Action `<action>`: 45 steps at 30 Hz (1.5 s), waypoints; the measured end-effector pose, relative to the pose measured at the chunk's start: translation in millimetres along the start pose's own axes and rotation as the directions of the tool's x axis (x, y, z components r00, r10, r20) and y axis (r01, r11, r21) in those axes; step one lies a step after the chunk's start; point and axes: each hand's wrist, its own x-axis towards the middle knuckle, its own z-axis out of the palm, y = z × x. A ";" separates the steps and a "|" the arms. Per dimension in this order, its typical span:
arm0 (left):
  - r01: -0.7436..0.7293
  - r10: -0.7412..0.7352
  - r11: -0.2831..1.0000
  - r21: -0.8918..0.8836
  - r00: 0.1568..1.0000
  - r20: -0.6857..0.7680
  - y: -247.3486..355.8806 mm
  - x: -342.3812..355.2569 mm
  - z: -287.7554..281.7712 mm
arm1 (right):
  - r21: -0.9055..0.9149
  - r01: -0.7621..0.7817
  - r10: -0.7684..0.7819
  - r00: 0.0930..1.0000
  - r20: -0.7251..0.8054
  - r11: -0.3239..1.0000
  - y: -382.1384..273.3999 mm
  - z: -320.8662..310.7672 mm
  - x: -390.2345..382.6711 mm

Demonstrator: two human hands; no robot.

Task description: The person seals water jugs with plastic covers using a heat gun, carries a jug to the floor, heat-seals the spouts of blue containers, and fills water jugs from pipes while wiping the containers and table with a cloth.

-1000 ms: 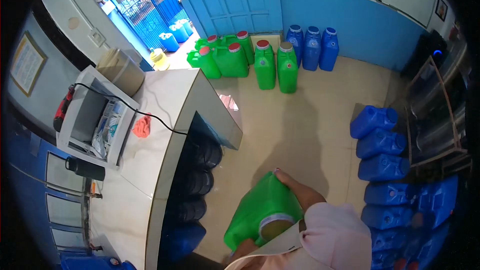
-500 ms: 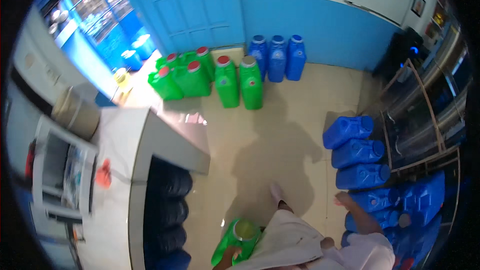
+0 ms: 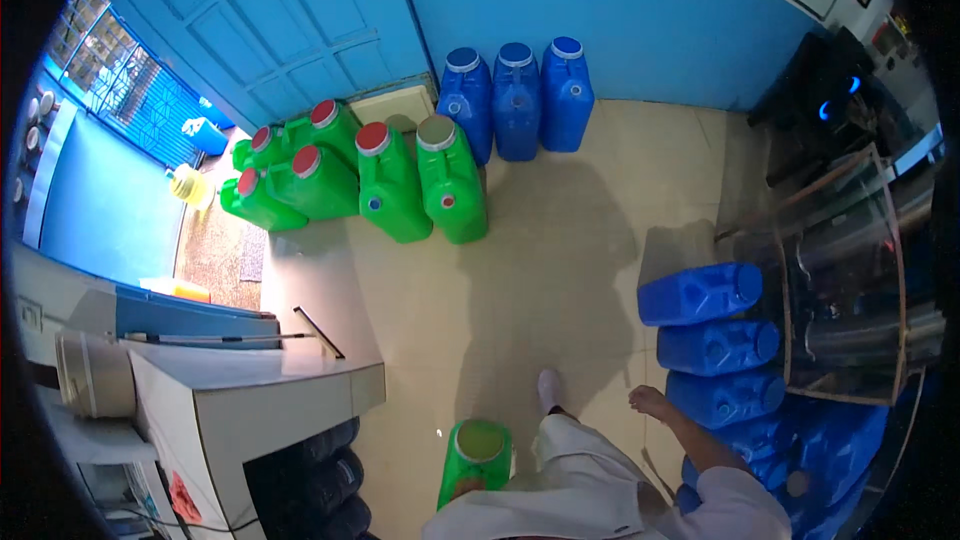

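My left hand (image 3: pixel 467 487) grips a green jerrycan (image 3: pixel 478 445) low at the bottom centre; its fingers are partly hidden behind my white clothing. My right hand (image 3: pixel 650 402) hangs open with loosely bent fingers and nothing in it, left of the blue containers (image 3: pixel 715 390) lying in a row along the right side. My foot in a pale shoe (image 3: pixel 548 390) is on the floor between my hands.
Several green jerrycans (image 3: pixel 395 190) and three blue ones (image 3: pixel 515 100) stand by the blue door (image 3: pixel 240 10). An open doorway (image 3: pixel 215 240) is at left. A tiled counter (image 3: pixel 230 380) with dark bottles (image 3: pixel 330 480) underneath stands lower left; a framed clear enclosure (image 3: pixel 840 280) is at right.
My right hand left the green jerrycan and moved out to the right. The jerrycan in my left hand now appears lower and more upright. The view has shifted toward the door.
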 end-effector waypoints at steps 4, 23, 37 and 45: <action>-0.102 0.101 0.991 0.087 0.995 0.010 61.4 90.1 -23.3 | -0.237 0.181 -0.234 0.947 -0.220 0.955 -84.4 -4.6 40.6; -0.755 0.511 0.656 0.004 0.440 -0.738 424.8 303.7 -222.3 | -0.539 0.455 -0.637 0.741 -0.213 0.709 -394.1 -1.0 442.3; -0.389 -0.002 0.813 -0.433 0.743 -0.670 119.4 -15.9 -170.4 | -0.308 0.483 -0.437 0.875 0.208 0.820 -318.7 139.7 317.5; -0.379 0.128 0.919 -0.105 0.541 -0.831 14.7 -298.5 -106.0 | -0.680 0.572 0.041 0.750 0.660 0.458 -288.9 396.1 95.3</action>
